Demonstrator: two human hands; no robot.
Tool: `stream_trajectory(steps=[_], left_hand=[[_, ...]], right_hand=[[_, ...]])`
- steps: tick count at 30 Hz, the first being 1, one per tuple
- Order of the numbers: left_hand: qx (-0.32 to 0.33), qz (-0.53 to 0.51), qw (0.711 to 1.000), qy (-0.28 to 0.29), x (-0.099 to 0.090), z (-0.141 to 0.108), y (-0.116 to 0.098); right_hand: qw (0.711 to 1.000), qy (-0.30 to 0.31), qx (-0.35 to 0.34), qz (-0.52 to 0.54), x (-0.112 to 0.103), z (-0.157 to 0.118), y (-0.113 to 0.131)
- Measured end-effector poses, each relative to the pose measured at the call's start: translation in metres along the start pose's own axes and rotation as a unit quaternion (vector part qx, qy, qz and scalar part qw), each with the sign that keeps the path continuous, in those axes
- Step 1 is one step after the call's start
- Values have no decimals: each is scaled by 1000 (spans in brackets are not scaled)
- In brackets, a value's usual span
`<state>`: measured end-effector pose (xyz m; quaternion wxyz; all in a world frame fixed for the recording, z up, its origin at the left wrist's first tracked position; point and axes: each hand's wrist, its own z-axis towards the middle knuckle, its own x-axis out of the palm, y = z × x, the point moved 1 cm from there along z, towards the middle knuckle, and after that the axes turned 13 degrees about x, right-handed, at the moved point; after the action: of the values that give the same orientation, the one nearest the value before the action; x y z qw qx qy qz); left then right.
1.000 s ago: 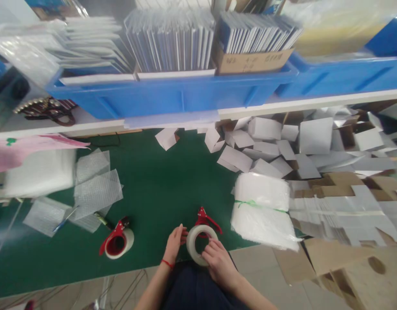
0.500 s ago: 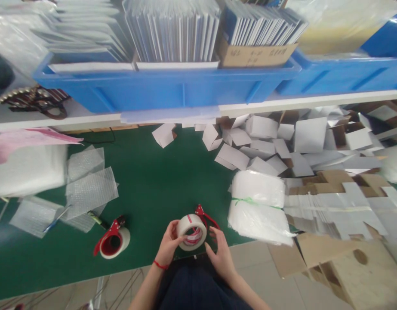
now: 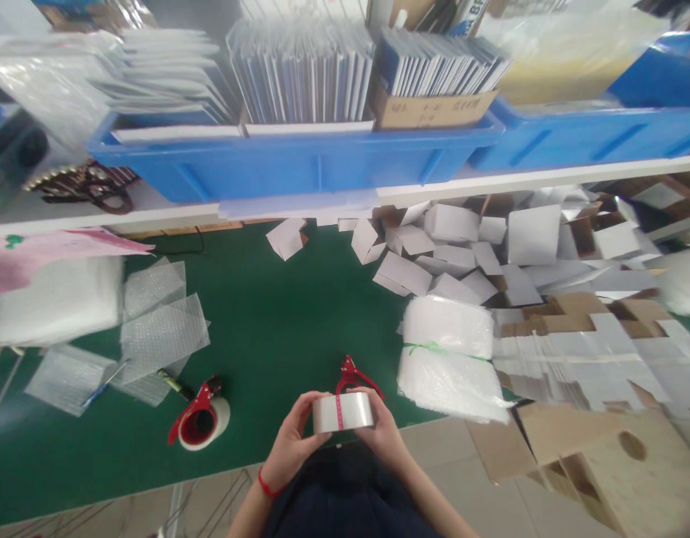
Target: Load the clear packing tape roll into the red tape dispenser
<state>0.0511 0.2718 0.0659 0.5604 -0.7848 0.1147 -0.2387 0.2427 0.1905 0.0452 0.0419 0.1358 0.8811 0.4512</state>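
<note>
Between my two hands is a roll of clear packing tape (image 3: 353,412), turned so its outer face with a red strip shows. My left hand (image 3: 297,432) grips its left end, fingers behind and thumb below. On the right end, my right hand (image 3: 381,427) is closed round the roll. Just behind it on the green table lies a red tape dispenser (image 3: 349,368), partly hidden by the roll and my right hand. Farther left, a second red tape dispenser (image 3: 197,424) holds a roll of tape.
Bubble wrap bags (image 3: 165,332) and a pen (image 3: 105,383) lie left on the green table (image 3: 266,314). A tied stack of white plastic bags (image 3: 451,359) lies right, near folded white boxes (image 3: 451,258) and flat cartons (image 3: 569,351). Blue bins (image 3: 300,164) line the shelf above.
The tape roll has been tipped so its outer face shows instead of its open side. My right hand has closed onto it. The view has shifted slightly.
</note>
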Motion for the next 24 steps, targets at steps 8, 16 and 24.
stream_trajectory(steps=[8, 16, 24], left_hand=[[24, 21, 999, 22, 4, -2, -39], [8, 0, 999, 37, 25, 0, -121], [-81, -13, 996, -44, 43, -12, -145]], right_hand=[[995, -40, -43, -80, -11, -19, 34], [985, -35, -116, -121, -10, -42, 93], [968, -14, -189, -166, 5, -52, 106]])
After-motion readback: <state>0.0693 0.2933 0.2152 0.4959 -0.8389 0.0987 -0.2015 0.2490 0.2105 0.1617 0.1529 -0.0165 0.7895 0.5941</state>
